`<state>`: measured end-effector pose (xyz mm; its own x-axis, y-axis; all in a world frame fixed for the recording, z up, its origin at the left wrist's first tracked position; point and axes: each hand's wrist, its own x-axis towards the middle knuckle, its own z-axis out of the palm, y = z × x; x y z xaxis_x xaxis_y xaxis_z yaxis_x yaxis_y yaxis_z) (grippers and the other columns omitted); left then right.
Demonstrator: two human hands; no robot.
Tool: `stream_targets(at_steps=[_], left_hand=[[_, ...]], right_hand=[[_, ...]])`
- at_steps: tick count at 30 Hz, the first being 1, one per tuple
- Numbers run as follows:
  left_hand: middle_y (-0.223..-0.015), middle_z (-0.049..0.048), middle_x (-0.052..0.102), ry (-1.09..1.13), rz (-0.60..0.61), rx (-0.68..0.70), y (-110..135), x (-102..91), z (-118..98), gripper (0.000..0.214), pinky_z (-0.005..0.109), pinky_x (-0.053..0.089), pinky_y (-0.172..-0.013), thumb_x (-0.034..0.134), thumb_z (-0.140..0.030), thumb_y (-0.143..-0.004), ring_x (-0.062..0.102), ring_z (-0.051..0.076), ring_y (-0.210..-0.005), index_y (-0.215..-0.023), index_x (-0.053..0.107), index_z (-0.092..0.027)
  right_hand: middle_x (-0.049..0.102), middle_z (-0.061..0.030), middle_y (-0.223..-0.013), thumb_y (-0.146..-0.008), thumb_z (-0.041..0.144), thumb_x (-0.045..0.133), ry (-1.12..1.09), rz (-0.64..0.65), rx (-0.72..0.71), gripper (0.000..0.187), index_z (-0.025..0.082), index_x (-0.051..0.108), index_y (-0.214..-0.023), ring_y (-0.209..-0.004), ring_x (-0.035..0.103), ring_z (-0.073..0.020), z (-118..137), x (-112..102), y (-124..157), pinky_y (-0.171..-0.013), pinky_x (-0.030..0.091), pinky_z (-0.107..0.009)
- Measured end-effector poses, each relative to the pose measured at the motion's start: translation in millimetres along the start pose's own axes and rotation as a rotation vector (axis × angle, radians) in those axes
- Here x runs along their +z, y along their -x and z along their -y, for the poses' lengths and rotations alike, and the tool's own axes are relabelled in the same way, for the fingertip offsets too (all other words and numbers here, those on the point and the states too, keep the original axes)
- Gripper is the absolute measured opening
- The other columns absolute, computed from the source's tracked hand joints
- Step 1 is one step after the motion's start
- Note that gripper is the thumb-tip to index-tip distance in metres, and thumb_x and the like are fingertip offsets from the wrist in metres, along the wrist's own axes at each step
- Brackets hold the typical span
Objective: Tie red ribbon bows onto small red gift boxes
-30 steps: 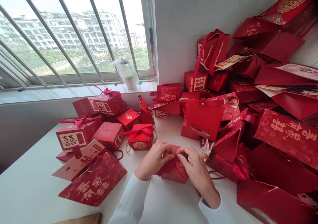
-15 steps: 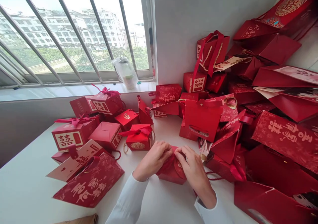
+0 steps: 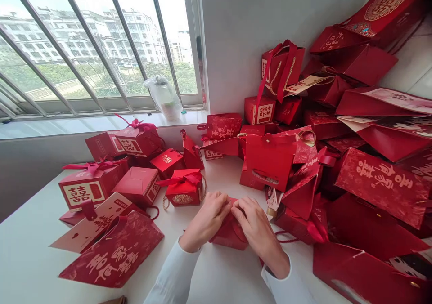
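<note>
A small red gift box point(image 3: 229, 240) sits on the white table in front of me. Both hands are over its top, thumbs and fingertips pinched. My left hand point(image 3: 207, 218) is closed on the red ribbon at the top left of the box. From the right, my right hand point(image 3: 254, 227) pinches the same ribbon, its fingertips close to the left ones. Most of the ribbon is hidden behind the fingers. Beyond my left hand stands a bright red box point(image 3: 184, 191) with a bow and rope handle.
Red gift boxes crowd the left, among them a bow-topped box point(image 3: 84, 187) and a slanted bag-shaped box point(image 3: 114, 254). Stacked red boxes point(image 3: 384, 182) fill the right. A flat-fronted red box point(image 3: 270, 160) stands ahead. A plastic-wrapped cup point(image 3: 167, 99) rests on the windowsill.
My hands have drawn slightly closer together over the box, and less of the ribbon shows between them. The whole view has shifted a little, so the surroundings appear further left.
</note>
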<state>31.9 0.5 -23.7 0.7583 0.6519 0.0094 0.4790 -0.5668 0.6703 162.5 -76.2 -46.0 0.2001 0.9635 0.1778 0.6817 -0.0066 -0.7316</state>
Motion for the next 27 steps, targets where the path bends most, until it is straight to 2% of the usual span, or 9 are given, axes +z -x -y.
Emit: stream_targets(at_steps=[4, 7, 10, 12, 17, 22, 27], left_hand=[[-0.075, -0.0018, 0.049, 0.076, -0.07, -0.014, 3.6, -5.0, -4.8, 0.025, 0.027, 0.035, -0.067, 0.029, -0.026, -0.095, 0.043, 0.013, -0.07, -0.073, 0.038, -0.019], [-0.067, -0.004, 0.046, 0.041, -0.115, -0.049, 11.0, -10.4, -8.3, 0.025, 0.025, 0.031, -0.059, 0.035, -0.03, -0.093, 0.04, 0.012, -0.061, -0.07, 0.036, -0.019], [-0.071, -0.0032, 0.049, -0.036, -0.089, -0.017, 17.9, -10.8, -10.7, 0.023, 0.025, 0.031, -0.06, 0.05, -0.033, -0.087, 0.042, 0.012, -0.064, -0.071, 0.039, -0.019], [-0.076, -0.002, 0.051, -0.089, -0.08, -0.016, 20.2, -7.5, -12.3, 0.019, 0.024, 0.033, -0.062, 0.055, -0.026, -0.082, 0.044, 0.013, -0.069, -0.073, 0.04, -0.019], [-0.077, -0.0013, 0.052, -0.158, -0.077, -0.042, 19.9, -1.4, -16.1, 0.013, 0.025, 0.033, -0.063, 0.048, -0.012, -0.079, 0.045, 0.013, -0.069, -0.075, 0.038, -0.019], [-0.072, -0.0024, 0.051, -0.182, -0.06, 0.0, 17.6, -9.4, -15.7, 0.013, 0.024, 0.033, -0.062, 0.041, -0.007, -0.078, 0.044, 0.012, -0.065, -0.074, 0.041, -0.019], [-0.075, -0.0026, 0.049, -0.196, -0.022, 0.041, 18.5, -17.7, -13.0, 0.018, 0.022, 0.032, -0.06, 0.04, -0.001, -0.072, 0.043, 0.01, -0.064, -0.071, 0.043, -0.018]], right_hand=[[0.057, -0.0018, -0.08, -0.094, 0.02, 0.04, -0.016, -0.015, 0.038, 0.025, 0.02, 0.052, -0.073, -0.08, 0.05, -0.0192, 0.0, 1.2, 0.2, -0.072, 0.037, -0.029], [0.057, -0.0015, -0.078, -0.093, 0.019, 0.04, -0.064, -0.031, 0.061, 0.025, 0.02, 0.052, -0.07, -0.081, 0.05, -0.0191, 1.7, 1.3, 1.7, -0.071, 0.036, -0.028], [0.059, -0.0009, -0.077, -0.092, 0.02, 0.041, -0.115, -0.041, 0.087, 0.024, 0.02, 0.054, -0.072, -0.082, 0.05, -0.0189, 2.7, 1.2, 1.9, -0.072, 0.035, -0.028], [0.059, -0.0005, -0.076, -0.091, 0.021, 0.042, -0.137, -0.051, 0.106, 0.024, 0.02, 0.055, -0.07, -0.081, 0.051, -0.0185, 2.4, 1.2, 1.0, -0.072, 0.035, -0.028], [0.058, 0.0004, -0.069, -0.087, 0.022, 0.045, -0.157, -0.063, 0.121, 0.025, 0.02, 0.054, -0.063, -0.075, 0.052, -0.0176, 0.5, 1.4, -2.5, -0.068, 0.034, -0.027], [0.058, 0.0004, -0.067, -0.086, 0.026, 0.046, -0.139, -0.055, 0.146, 0.027, 0.02, 0.056, -0.061, -0.072, 0.052, -0.0169, 0.0, 0.4, -5.3, -0.065, 0.033, -0.026], [0.06, 0.0011, -0.066, -0.084, 0.037, 0.052, -0.067, 0.02, 0.154, 0.03, 0.021, 0.06, -0.06, -0.07, 0.053, -0.0171, 6.1, -5.5, -7.6, -0.062, 0.031, -0.026]])
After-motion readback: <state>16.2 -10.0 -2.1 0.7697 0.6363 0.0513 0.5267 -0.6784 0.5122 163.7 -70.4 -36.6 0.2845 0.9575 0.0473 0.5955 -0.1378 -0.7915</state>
